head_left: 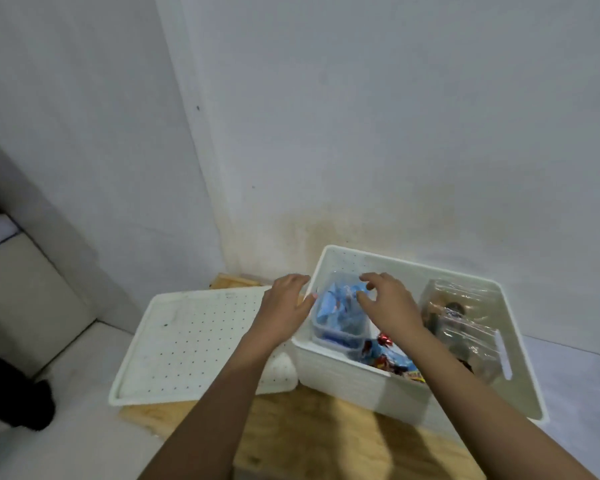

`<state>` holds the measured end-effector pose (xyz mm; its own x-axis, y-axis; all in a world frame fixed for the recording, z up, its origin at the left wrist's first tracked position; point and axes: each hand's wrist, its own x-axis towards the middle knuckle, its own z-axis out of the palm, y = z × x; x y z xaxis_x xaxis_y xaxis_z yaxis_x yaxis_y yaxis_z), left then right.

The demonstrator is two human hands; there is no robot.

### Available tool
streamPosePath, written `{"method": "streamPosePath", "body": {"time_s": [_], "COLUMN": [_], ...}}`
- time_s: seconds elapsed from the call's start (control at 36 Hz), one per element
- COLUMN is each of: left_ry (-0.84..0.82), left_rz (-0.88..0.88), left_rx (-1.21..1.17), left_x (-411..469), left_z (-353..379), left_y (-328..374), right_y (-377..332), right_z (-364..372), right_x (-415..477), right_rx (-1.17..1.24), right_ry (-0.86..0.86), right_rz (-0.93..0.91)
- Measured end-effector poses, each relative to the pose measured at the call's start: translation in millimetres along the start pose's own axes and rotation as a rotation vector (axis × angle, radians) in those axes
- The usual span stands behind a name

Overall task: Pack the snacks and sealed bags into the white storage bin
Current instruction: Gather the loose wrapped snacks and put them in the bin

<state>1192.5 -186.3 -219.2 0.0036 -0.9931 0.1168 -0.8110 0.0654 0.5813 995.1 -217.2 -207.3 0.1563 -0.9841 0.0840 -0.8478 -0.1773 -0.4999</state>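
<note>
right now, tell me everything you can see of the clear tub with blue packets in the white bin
The clear tub is a see-through plastic box with rounded corners, packed with blue packets. It sits in the left end of the white storage bin, beside colourful snack wrappers. The left hand is at its left rim, the right hand arches over its top; a grip is unclear.

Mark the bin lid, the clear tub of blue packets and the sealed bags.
bin lid (187,341), head view, middle of its perforated top.
clear tub (337,332), head view, on its near wall.
sealed bags (465,306), head view, on the upper clear face.
</note>
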Motion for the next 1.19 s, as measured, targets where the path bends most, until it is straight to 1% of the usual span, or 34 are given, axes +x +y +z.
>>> {"method": "streamPosePath", "body": {"time_s": [0.08,0.14,0.19,0.25,0.31,0.39,0.47,0.56,0.64,0.72,0.81,0.89,1.03,1.08,1.19], "left_ry": [0.045,0.075,0.096,0.077,0.034,0.039,-0.078,-0.153,-0.207,-0.215,-0.222,-0.177,-0.115,-0.098,-0.032], "left_rz": [-0.036,-0.072,-0.139,-0.211,-0.281,-0.284,-0.369,-0.419,-0.457,-0.533,-0.588,-0.605,-0.576,-0.573,-0.558], "left_rx": [0.1,0.154,0.189,0.218,0.256,0.348,0.375,0.351,0.297,0.144,-0.069,-0.19,-0.257,-0.252,-0.22], "left_x": [-5.5,-8.6,-14.0,-20.5,-29.6,-41.1,-55.8,-69.1,-79.2,-83.0,-82.6,-80.5,-81.1,-82.8,-82.2], "left_z": [-32.6,-51.6,-67.6,-77.8,-83.1,-85.1,-80.7,-71.1,-61.6,-54.1,-50.2,-47.7,-48.8,-53.9,-82.2], "left_y": [-43.7,-78.2,-113.5,-151.7,-190.4,-246.6,-290.8,-327.3,-352.7,-369.9,-377.8,-382.9,-384.1,-386.0,-388.5], "right_y": [-46.1,-76.1,-101.5,-122.4,-138.9,-154.1,-152.7,-140.1,-120.0,-104.3,-98.3,-98.7,-102.6,-107.9,-132.1], "right_z": [19.0,36.5,57.8,82.1,109.3,151.9,193.7,227.4,252.3,266.2,269.5,269.8,268.1,267.7,267.3], "right_x": [16.0,24.3,31.3,36.9,39.9,39.9,35.7,25.3,14.8,12.2,19.4,25.5,24.0,22.1,22.5], "right_rx": [-0.005,-0.062,-0.121,-0.155,-0.179,-0.2,-0.232,-0.209,-0.165,-0.061,0.052,0.103,0.117,0.109,0.082], "right_ry": [-0.011,0.018,0.049,0.049,0.033,-0.041,-0.15,-0.221,-0.283,-0.367,-0.341,-0.318,-0.274,-0.257,-0.163], "right_rz": [-0.069,-0.106,-0.13,-0.12,-0.101,-0.047,0.011,0.128,0.27,0.427,0.52,0.599,0.618,0.604,0.546]}}
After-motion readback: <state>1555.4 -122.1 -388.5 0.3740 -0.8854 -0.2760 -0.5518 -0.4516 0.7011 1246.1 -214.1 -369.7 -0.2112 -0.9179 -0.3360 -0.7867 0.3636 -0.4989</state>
